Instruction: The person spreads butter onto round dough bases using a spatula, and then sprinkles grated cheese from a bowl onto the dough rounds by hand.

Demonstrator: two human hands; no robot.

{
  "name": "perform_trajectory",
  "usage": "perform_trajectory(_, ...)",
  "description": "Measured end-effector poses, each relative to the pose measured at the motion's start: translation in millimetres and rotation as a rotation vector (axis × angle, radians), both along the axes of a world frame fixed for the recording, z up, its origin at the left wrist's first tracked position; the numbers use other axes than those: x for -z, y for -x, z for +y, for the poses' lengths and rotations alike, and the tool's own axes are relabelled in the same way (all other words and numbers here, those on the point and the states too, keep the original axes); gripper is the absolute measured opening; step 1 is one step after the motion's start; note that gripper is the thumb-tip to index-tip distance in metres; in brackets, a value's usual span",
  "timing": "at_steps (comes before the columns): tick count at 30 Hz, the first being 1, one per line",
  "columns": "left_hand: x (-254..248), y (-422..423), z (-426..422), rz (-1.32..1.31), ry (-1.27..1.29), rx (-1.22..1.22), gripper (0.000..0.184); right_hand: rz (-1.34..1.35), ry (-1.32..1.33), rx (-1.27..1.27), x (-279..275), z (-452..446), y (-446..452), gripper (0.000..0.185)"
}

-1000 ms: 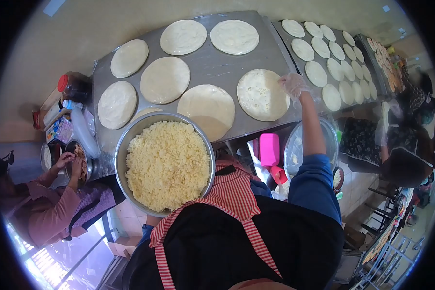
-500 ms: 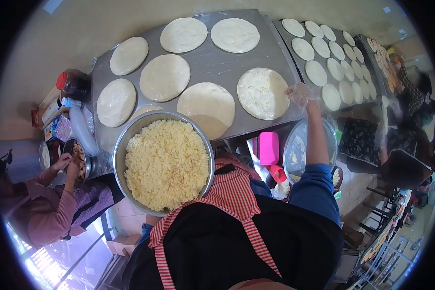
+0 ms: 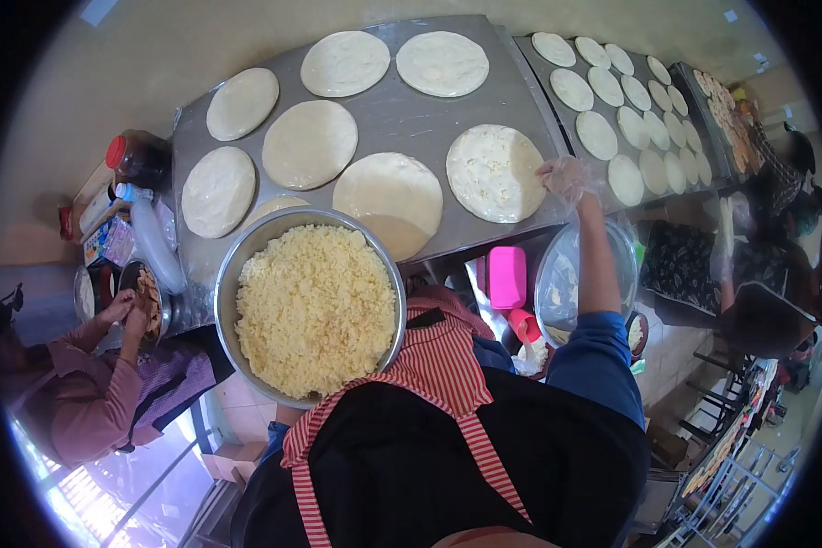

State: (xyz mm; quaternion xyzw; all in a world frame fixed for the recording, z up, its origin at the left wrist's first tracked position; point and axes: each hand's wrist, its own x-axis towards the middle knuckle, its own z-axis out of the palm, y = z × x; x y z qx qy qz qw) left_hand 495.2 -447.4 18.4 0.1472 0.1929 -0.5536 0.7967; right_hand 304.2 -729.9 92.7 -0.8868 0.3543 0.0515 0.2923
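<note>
My right hand [image 3: 570,181], in a clear plastic glove, is at the right edge of a flat dough round [image 3: 484,173]. Its fingers are bunched together; what they hold, if anything, is too small to make out. Pale crumbs lie scattered on that round. In front of my body a large metal bowl [image 3: 229,342] is heaped with yellowish-white crumbles [image 3: 315,310]. My left hand is hidden, with only a bit of forearm [image 3: 289,416] showing below the bowl. More dough rounds [image 3: 310,144] lie on the metal table [image 3: 411,123], one partly covered by the bowl.
A second table with many smaller dough rounds [image 3: 596,136] adjoins on the right. Below my right arm are a clear tub [image 3: 559,274] and a pink container [image 3: 507,278]. One co-worker's hands [image 3: 130,313] work over a bowl at left; other people stand at right. A red-lidded jar [image 3: 143,161] stands at left.
The view has shifted very slightly. My right hand stays at the same dough round's edge, and the bowl keeps its place.
</note>
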Motion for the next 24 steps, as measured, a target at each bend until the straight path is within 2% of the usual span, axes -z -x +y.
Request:
perform_trajectory(3,0.2,-3.0,0.2,0.004,-0.006,-0.017,0.049,0.087,-0.12,-0.038,-36.4,36.4,-6.7,0.017)
perform_trajectory(4,1.8,-3.7,1.0,0.005,-0.008,-0.023,0.049,0.089,-0.121,-0.041,-32.3,39.3,-2.9,0.017)
perform_trajectory(6,5.5,-4.0,4.2,0.007,-0.014,-0.034,0.049,0.039,-0.106,-0.203,-17.2,44.0,4.1,0.023)
perform_trajectory(9,8.5,-6.5,6.5,0.009,-0.019,-0.044,0.049,0.082,0.022,-0.217,-10.8,51.5,2.9,0.023)
perform_trajectory(16,12.1,-11.0,12.7,0.015,-0.029,-0.066,0.049,0.064,-0.081,-0.093,-26.9,80.3,-10.4,0.02)
perform_trajectory(19,12.8,-13.4,15.3,0.017,-0.034,-0.072,0.049,-0.013,-0.136,-0.106,-15.2,83.7,-18.0,0.019)
perform_trajectory(24,13.9,-22.4,22.8,0.018,-0.042,-0.106,0.049,0.03,0.009,-0.255,-16.6,94.1,-35.4,0.018)
